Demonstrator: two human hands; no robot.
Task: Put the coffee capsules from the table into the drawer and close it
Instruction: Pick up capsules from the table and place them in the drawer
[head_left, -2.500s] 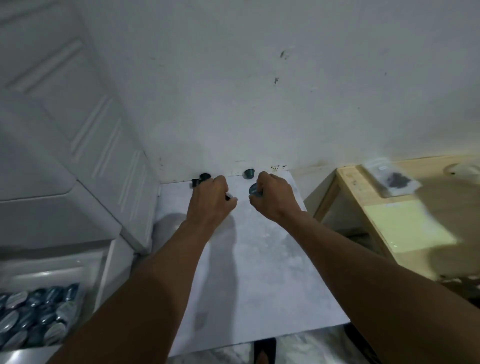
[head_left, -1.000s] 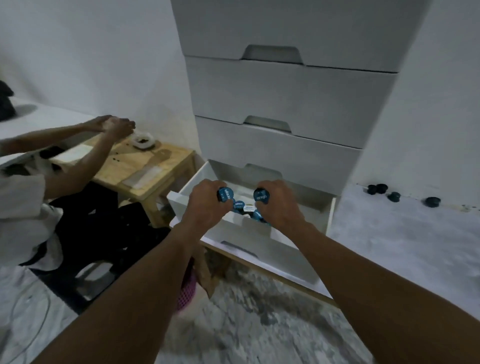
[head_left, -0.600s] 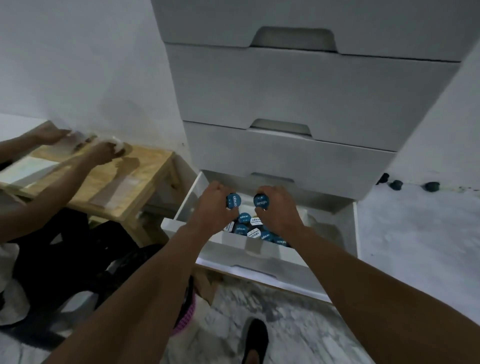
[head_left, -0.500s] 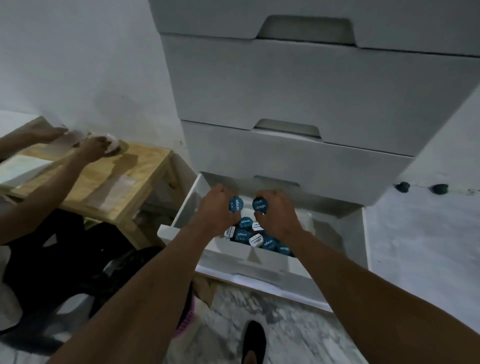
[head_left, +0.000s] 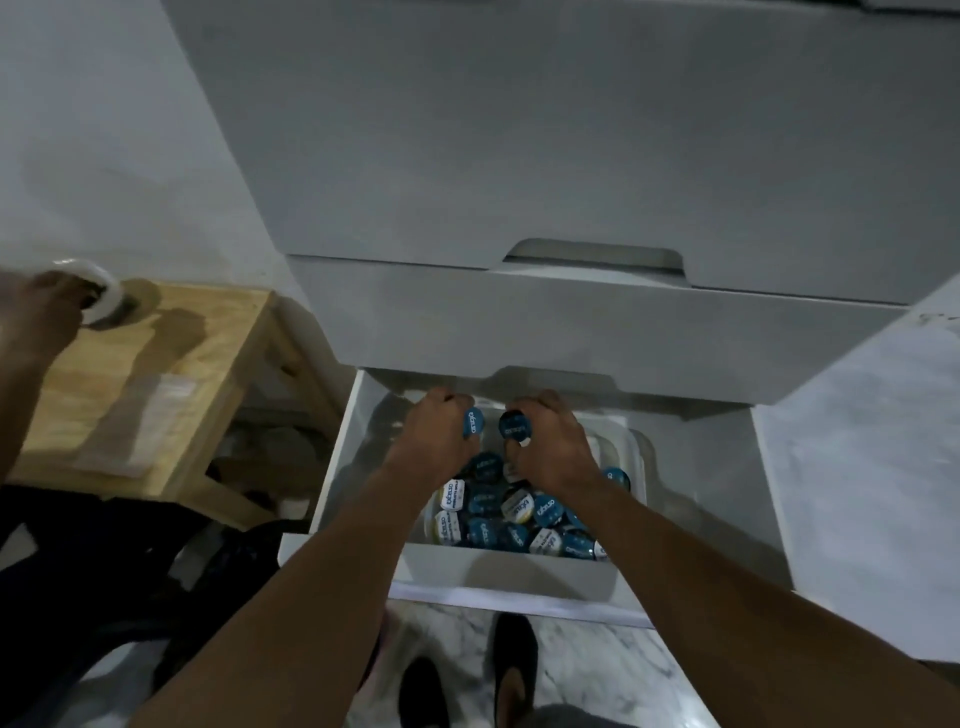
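Fingers (head_left: 451, 401) of the left hand (head_left: 434, 436) curl round 1 round blue foil-lidded coffee capsule (head_left: 472, 422); the right hand (head_left: 553, 447) pinches another capsule (head_left: 516, 426), both over the open white drawer (head_left: 498, 571), at 12 o'clock of its heap of blue and white capsules (head_left: 511, 519)

Open white drawer (head_left: 498, 577) with a clear tray (head_left: 638, 457) full of coffee capsules (head_left: 491, 530).
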